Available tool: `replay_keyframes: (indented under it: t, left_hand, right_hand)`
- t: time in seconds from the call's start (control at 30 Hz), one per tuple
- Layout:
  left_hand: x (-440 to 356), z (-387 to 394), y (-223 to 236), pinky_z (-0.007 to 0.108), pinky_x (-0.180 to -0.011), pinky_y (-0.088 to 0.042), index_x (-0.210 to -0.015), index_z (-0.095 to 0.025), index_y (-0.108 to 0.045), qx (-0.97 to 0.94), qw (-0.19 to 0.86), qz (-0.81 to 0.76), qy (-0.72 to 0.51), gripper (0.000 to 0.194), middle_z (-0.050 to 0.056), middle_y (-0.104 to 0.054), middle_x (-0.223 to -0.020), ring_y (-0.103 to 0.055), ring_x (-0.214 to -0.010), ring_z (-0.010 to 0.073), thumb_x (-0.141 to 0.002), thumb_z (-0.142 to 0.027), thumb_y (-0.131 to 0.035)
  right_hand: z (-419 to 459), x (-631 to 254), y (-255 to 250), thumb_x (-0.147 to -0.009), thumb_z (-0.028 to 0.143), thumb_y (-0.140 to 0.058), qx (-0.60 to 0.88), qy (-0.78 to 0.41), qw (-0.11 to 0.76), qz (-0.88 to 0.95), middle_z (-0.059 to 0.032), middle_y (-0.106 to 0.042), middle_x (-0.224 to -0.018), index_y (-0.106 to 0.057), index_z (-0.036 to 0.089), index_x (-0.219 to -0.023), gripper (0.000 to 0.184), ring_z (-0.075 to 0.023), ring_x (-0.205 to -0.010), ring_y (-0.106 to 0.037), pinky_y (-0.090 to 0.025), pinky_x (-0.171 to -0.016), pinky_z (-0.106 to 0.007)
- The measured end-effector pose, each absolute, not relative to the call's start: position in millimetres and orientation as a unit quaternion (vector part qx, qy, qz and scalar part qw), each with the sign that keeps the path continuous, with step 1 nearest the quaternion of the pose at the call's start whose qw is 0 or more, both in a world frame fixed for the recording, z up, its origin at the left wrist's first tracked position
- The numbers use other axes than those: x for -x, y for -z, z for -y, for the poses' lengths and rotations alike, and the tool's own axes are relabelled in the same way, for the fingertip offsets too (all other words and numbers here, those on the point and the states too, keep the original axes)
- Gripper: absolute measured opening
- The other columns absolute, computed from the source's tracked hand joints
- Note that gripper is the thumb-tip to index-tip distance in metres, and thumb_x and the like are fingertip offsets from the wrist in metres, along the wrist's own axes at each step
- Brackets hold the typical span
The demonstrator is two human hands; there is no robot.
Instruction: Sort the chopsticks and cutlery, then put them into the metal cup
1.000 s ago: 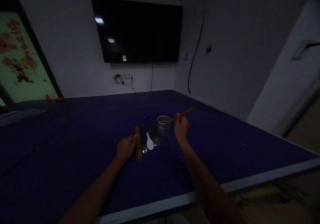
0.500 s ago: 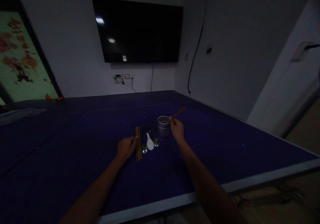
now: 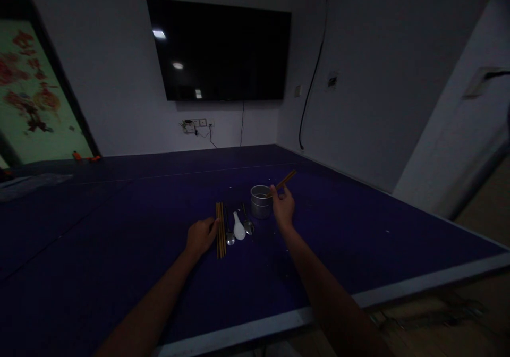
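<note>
My right hand (image 3: 283, 207) is closed around a pair of wooden chopsticks (image 3: 287, 177), which lean at a slant with their lower ends inside the rim of a silver metal cup (image 3: 261, 207). That hand is at the cup's right side. My left hand (image 3: 201, 235) rests on the table with its fingers curled, its thumb touching a row of several wooden chopsticks (image 3: 221, 240) lying side by side. Right of this row lie a metal spoon (image 3: 230, 238), a white soup spoon (image 3: 239, 229) and another metal spoon (image 3: 249, 226), just left of the cup.
The dark blue table (image 3: 167, 203) has a pale front edge (image 3: 247, 329). Small white specks are scattered near the cup. Clear plastic wrap (image 3: 34, 184) and orange items (image 3: 85, 156) lie at the far left. A television (image 3: 223, 51) hangs on the wall behind.
My right hand has moved left to the cup with the chopsticks, now held at a steeper slant. In the last half second it shifted only slightly. My left hand stays put.
</note>
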State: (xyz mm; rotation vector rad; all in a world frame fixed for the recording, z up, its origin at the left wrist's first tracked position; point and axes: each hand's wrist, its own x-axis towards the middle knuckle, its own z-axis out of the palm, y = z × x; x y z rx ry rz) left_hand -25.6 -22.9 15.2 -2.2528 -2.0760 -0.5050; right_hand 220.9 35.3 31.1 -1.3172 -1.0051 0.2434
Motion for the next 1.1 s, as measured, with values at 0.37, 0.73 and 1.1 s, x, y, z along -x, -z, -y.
replay_keyframes:
  t: [0.37,0.73,1.1]
  left_hand:
    - [25,24,-17,0.024,-0.063,-0.038,-0.084,-0.020,-0.067,0.728,0.008,0.676,0.113,0.045,0.006,-0.069,-0.078,-0.063,-0.078,0.0180,-0.087,-0.047,-0.032]
    - [24,24,-18,0.024,-0.063,-0.039,-0.077,-0.019,-0.068,0.733,0.001,0.676,0.072,0.039,0.007,-0.070,-0.079,-0.064,-0.078,0.0180,-0.084,-0.043,-0.038]
    - [23,26,-19,0.024,-0.061,-0.037,-0.075,-0.020,-0.068,0.739,-0.002,0.670,0.072,0.039,0.006,-0.069,-0.076,-0.063,-0.076,0.0173,-0.083,-0.044,-0.037]
  right_hand:
    - [1,-188,-42,-0.090,0.054,-0.033,0.546,0.065,0.573,0.608,0.0001,-0.055,-0.055,-0.059,0.017,-0.070,0.050,-0.0109,-0.052,-0.048,-0.030,-0.054,-0.022]
    - [15,-154,-32,-0.093,0.048,-0.033,0.488,0.056,0.150,0.858,-0.0063,-0.071,-0.082,-0.068,0.021,-0.082,0.045,-0.0164,-0.078,-0.064,-0.037,-0.062,-0.022]
    - [16,-156,-37,-0.094,0.046,-0.033,0.498,0.049,0.148,0.853,-0.0072,-0.071,-0.084,-0.068,0.020,-0.084,0.045,-0.0175,-0.081,-0.065,-0.038,-0.064,-0.023]
